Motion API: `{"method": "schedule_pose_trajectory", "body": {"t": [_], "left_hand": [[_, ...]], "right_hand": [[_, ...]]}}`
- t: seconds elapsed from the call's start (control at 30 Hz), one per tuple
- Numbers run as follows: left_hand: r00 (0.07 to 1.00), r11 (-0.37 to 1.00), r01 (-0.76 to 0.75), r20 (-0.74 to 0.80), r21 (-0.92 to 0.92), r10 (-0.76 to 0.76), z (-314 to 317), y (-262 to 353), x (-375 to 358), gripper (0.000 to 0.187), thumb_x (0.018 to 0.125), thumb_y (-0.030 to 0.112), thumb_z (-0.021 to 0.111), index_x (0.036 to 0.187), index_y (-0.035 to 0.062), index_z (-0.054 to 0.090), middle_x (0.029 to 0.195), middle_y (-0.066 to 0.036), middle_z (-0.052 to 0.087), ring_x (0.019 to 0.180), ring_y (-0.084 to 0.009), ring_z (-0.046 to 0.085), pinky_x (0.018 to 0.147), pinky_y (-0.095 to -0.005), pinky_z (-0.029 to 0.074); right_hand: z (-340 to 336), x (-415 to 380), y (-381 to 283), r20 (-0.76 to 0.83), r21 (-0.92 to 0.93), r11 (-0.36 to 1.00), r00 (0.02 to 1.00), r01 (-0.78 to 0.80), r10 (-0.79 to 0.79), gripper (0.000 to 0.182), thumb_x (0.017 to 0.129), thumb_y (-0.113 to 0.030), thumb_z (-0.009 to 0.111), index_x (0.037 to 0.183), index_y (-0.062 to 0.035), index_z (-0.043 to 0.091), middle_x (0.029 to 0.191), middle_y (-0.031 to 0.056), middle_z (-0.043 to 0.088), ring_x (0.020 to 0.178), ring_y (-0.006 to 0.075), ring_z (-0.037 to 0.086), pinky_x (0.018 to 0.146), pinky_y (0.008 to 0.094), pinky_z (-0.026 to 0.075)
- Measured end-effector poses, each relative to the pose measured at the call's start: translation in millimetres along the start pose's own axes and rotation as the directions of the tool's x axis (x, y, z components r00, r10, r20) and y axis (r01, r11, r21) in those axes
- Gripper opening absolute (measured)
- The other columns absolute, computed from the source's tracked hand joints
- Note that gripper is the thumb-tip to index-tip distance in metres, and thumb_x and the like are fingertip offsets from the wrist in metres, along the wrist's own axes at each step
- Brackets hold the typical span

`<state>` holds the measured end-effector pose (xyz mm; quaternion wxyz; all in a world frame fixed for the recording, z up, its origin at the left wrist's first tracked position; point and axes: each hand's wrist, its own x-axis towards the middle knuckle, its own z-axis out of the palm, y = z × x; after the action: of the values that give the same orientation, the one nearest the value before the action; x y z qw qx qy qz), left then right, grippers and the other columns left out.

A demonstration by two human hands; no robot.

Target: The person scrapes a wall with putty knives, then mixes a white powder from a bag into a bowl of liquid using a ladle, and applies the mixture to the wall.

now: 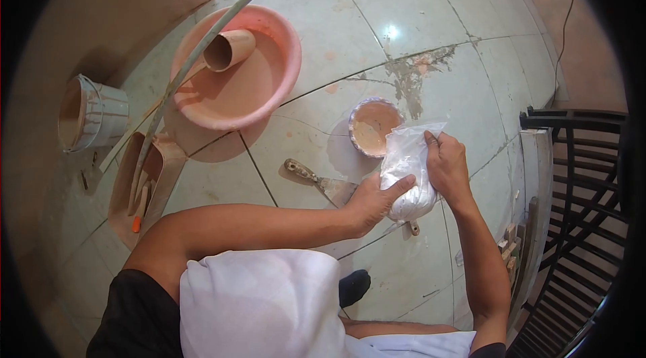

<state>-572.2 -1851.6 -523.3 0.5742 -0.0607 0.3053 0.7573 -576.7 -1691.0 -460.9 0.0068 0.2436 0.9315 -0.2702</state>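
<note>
A clear plastic bag of white powder [409, 180] is held up between both hands, tilted toward a small round bowl with a scalloped rim [352, 130]. My left hand [378, 200] grips the bag's lower left side, thumb across its front. Higher up on the right, my right hand [444, 164] pinches the bag near its top edge. The bowl stands on the floor just beyond the bag, with pinkish residue inside. Left of my left hand lies a putty knife [316, 180] with a worn handle. Another tool's handle end [414, 228] shows below the bag.
A pink basin [286, 99] with cloudy liquid holds a scoop-like cylinder [230, 50]. A long thin strip [176, 82] leans across it. At left stand a white bucket [108, 116] and a dustpan-like container [171, 163]. A dark slatted rack [572, 183] and wood pieces [509, 250] are at right.
</note>
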Motion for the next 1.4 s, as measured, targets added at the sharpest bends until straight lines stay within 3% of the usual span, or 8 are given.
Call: {"method": "schedule_pose_trajectory", "body": {"t": [0.07,0.4,0.5,0.57,0.9,1.0,1.2,1.4], "left_hand": [[0.989,0.988,-0.108,-0.089,0.111,0.118,3,1,0,0.056,0.093,0.037,0.065,0.132,0.0034,0.043,0.119,-0.007,0.058,0.105,-0.0155,0.060,0.083,-0.0311,0.052],[0.981,0.974,-0.191,-0.018,0.125,0.195,6,8,3,0.060,0.093,0.034,0.065,0.137,0.0047,0.036,0.125,-0.008,0.054,0.115,-0.0175,0.054,0.094,-0.0328,0.048],[0.976,0.965,-0.215,-0.007,0.152,0.218,7,9,3,0.059,0.094,0.031,0.064,0.137,0.0019,0.035,0.127,-0.011,0.053,0.116,-0.0192,0.053,0.097,-0.0336,0.044],[0.972,0.958,-0.233,0.011,0.168,0.234,5,7,5,0.060,0.094,0.032,0.064,0.137,0.0017,0.035,0.128,-0.012,0.052,0.117,-0.0196,0.052,0.098,-0.0335,0.043],[0.992,0.959,-0.122,0.052,0.258,0.112,-2,5,7,0.057,0.096,0.035,0.061,0.136,0.0037,0.035,0.121,-0.010,0.056,0.110,-0.0174,0.057,0.090,-0.0329,0.049],[0.988,0.935,-0.147,0.089,0.323,0.124,-3,4,10,0.058,0.096,0.036,0.062,0.135,0.0026,0.036,0.122,-0.011,0.056,0.110,-0.0181,0.057,0.090,-0.0330,0.049],[0.987,0.885,-0.157,0.050,0.439,0.150,-6,4,7,0.063,0.095,0.036,0.063,0.137,-0.0010,0.035,0.125,-0.016,0.055,0.114,-0.0232,0.056,0.096,-0.0355,0.046],[0.902,0.630,-0.389,0.141,0.672,0.408,-27,-10,9,0.067,0.093,0.038,0.062,0.139,-0.0028,0.036,0.126,-0.027,0.054,0.120,-0.0389,0.052,0.101,-0.0421,0.040]], "right_hand": [[-3,2,-8,0.017,-0.037,0.997,0.998,-0.061,0.062,0.031,0.096,-0.016,0.053,0.082,0.0106,0.062,0.071,0.0304,0.061,0.064,0.0453,0.061,0.061,0.0458,0.046],[4,7,-7,0.053,-0.012,0.999,0.998,-0.040,0.040,0.033,0.095,-0.017,0.054,0.081,0.0115,0.062,0.070,0.0297,0.060,0.060,0.0413,0.059,0.060,0.0438,0.045],[4,6,-8,0.067,0.004,0.999,0.997,-0.043,0.042,0.031,0.095,-0.016,0.054,0.083,0.0111,0.062,0.071,0.0294,0.060,0.059,0.0396,0.058,0.060,0.0426,0.045],[4,5,-7,0.080,0.003,0.999,0.996,-0.047,0.047,0.031,0.096,-0.017,0.054,0.085,0.0108,0.062,0.062,0.0190,0.059,0.055,0.0160,0.048,0.055,0.0364,0.042],[10,-2,7,0.127,0.131,0.990,0.991,-0.059,0.042,0.027,0.098,-0.015,0.052,0.092,0.0091,0.064,0.069,0.0098,0.064,0.061,0.0102,0.050,0.058,0.0319,0.043],[13,-4,13,0.104,0.176,0.983,0.994,-0.049,0.031,0.024,0.097,-0.009,0.049,0.098,0.0093,0.064,0.074,0.0198,0.068,0.063,0.0156,0.060,0.062,0.0342,0.049],[14,-15,26,0.056,0.300,0.951,0.997,-0.070,0.056,0.026,0.100,-0.013,0.050,0.104,0.0074,0.065,0.081,0.0112,0.069,0.073,0.0116,0.058,0.067,0.0301,0.048],[13,-42,53,-0.029,0.436,0.900,1.000,0.013,-0.001,0.025,0.100,-0.015,0.052,0.106,0.0067,0.064,0.086,0.0072,0.069,0.079,0.0103,0.056,0.072,0.0278,0.046]]}}
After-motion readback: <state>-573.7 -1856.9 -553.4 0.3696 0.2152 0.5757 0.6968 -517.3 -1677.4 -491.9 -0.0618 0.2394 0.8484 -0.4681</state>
